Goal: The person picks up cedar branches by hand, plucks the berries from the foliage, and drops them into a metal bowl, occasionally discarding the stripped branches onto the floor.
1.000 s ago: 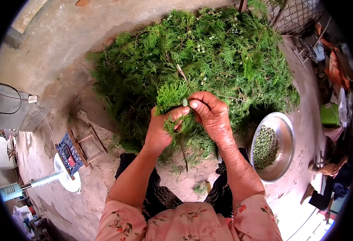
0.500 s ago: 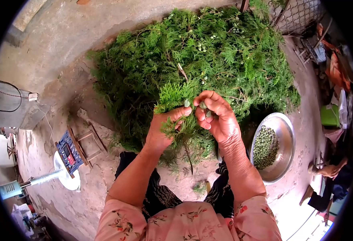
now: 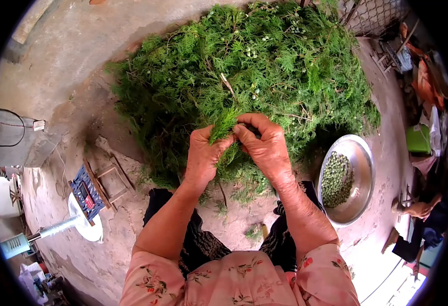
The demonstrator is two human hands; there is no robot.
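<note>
In the head view, the left hand (image 3: 202,158) has its fingers closed round the stem of a feathery green conifer sprig (image 3: 224,122), held just in front of the big heap of green conifer branches (image 3: 275,66) on the concrete floor (image 3: 66,61). The right hand (image 3: 265,148) meets the sprig's top, thumb and fingertips pinched together there. To the right, a round shiny metal bowl (image 3: 360,196) holds a modest mound of small pale-green cones (image 3: 336,178) that covers only part of its bottom. Judging by that, and by the pale cones dotted through the heap, far more is left to pick than has been gathered. The right hand itself hides whether its fingers grip a cone. The sprig's lower stem disappears behind the left palm.
</note>
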